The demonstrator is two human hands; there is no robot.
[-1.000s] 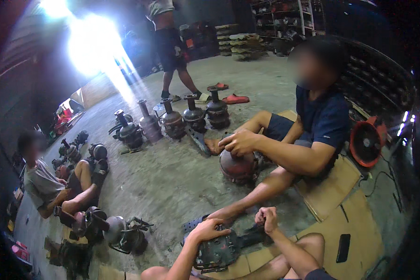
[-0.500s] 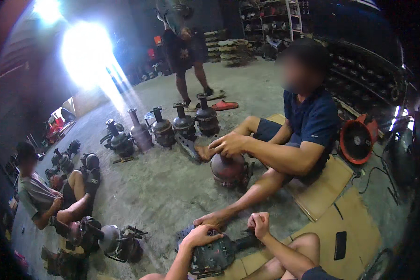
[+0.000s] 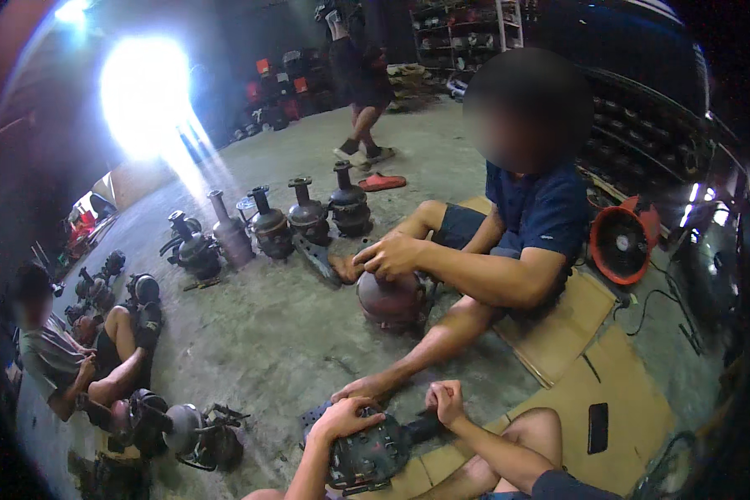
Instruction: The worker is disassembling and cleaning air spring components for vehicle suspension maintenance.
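My left hand (image 3: 346, 417) lies on top of a dark round metal machine part (image 3: 367, 454) that sits on the floor between my legs. My right hand (image 3: 446, 402) is closed around a stub at the part's right end. Across from me a person in a blue shirt (image 3: 537, 212) sits on cardboard with both hands on a rusty round housing (image 3: 389, 300); that person's bare foot nearly touches my part.
A row of several similar metal assemblies (image 3: 267, 225) stands on the concrete beyond. Another seated person (image 3: 67, 358) works at the left with more parts (image 3: 183, 429). Someone walks at the back (image 3: 358, 75). A red fan (image 3: 621, 242), a phone (image 3: 597, 427) and flattened cardboard (image 3: 608, 392) lie at the right.
The view has moved closer and dipped slightly. My hands stay on the dark part. The person at the back has walked to the right.
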